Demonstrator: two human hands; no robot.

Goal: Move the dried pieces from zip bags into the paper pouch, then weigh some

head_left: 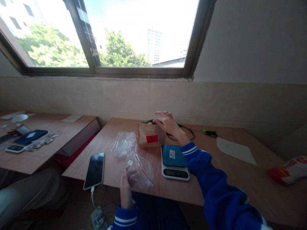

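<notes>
At the table's front edge, my left hand (126,188) grips the left side of a clear zip-lock bag (141,174) with a red seal line. Something brownish shows through that bag, too unclear to name. Another crumpled clear plastic bag (124,143) lies just behind it. My right hand (166,122) is over the top of a brown paper bag (142,137) with a red label, thumb and fingers apart. The paper bag stands upright, its contents hidden. Below my right forearm sits a kitchen scale (171,159) with a blue top and dark display.
A phone (94,169) on a white cable lies at the left front. Behind the scale is a black cable (192,132); further right are a green-black screwdriver (209,132), a paper sheet (235,150) and a red-white packet (287,171). Another person's leg (33,195) is at left.
</notes>
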